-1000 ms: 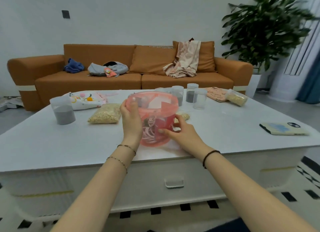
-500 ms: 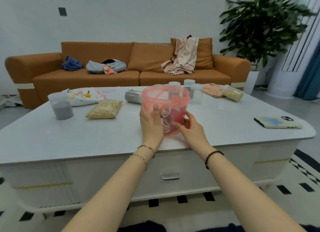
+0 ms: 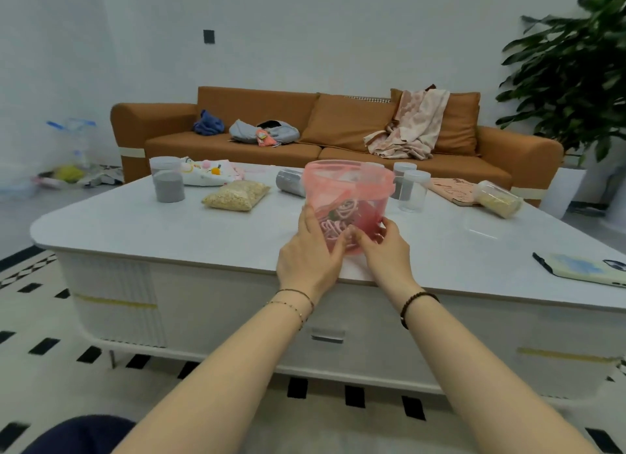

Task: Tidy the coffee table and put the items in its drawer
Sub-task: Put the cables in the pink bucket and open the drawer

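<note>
Both hands grip pink tub nr counter front edge: left hand curled on its left side, right hand on lower right. Drawer handle below; phone at right edge.

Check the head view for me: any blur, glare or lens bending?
Head view: even, soft light; faint sheen on the table; pink tub fairly sharp; floor clutter at the far left smeared; wide lens bows the table edge.

Translucent pink tub, upright, near the coffee table's front edge.
</note>
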The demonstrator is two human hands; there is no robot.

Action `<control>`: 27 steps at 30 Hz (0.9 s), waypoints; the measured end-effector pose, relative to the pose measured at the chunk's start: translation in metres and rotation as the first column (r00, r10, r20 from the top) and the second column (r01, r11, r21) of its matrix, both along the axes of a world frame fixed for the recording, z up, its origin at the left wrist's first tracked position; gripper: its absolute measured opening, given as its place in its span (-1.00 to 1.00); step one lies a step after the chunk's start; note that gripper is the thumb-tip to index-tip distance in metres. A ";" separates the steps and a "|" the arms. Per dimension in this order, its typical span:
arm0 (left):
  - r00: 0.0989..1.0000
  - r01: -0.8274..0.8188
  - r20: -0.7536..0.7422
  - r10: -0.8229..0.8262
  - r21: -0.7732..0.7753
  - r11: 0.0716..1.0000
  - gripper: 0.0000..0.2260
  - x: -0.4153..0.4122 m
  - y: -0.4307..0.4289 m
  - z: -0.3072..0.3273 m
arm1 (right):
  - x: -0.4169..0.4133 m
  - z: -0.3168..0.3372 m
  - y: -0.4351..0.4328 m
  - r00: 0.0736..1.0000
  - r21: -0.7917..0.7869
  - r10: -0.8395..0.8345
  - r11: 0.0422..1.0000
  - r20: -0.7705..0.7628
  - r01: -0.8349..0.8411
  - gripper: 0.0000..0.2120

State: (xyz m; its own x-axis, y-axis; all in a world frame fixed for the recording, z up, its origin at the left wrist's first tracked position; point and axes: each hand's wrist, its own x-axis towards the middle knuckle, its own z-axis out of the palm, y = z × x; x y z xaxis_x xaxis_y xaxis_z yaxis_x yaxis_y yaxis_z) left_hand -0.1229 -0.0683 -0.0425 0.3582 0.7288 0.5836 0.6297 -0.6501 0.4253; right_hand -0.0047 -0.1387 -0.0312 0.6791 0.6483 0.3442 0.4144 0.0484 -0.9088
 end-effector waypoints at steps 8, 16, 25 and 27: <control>0.999 0.037 0.017 -0.037 0.001 0.999 -0.26 -0.001 0.002 0.000 | -0.014 0.000 -0.002 0.999 0.070 -0.036 0.997 0.023 0.034 -0.65; 0.989 0.148 0.014 -0.147 -0.060 0.987 -0.32 -0.016 0.011 -0.003 | -0.058 -0.092 -0.046 0.506 0.161 -0.090 0.982 0.858 -0.097 -0.88; 0.949 0.310 0.074 -0.307 -0.032 0.950 -0.80 -0.060 -0.002 -0.020 | -0.070 -0.130 -0.036 0.527 -0.270 0.164 0.954 0.834 0.131 -0.71; 0.933 0.336 0.121 -0.339 0.047 0.941 -0.81 -0.071 -0.013 -0.024 | -0.072 -0.127 -0.032 0.564 -0.338 0.199 0.928 0.801 0.154 -0.64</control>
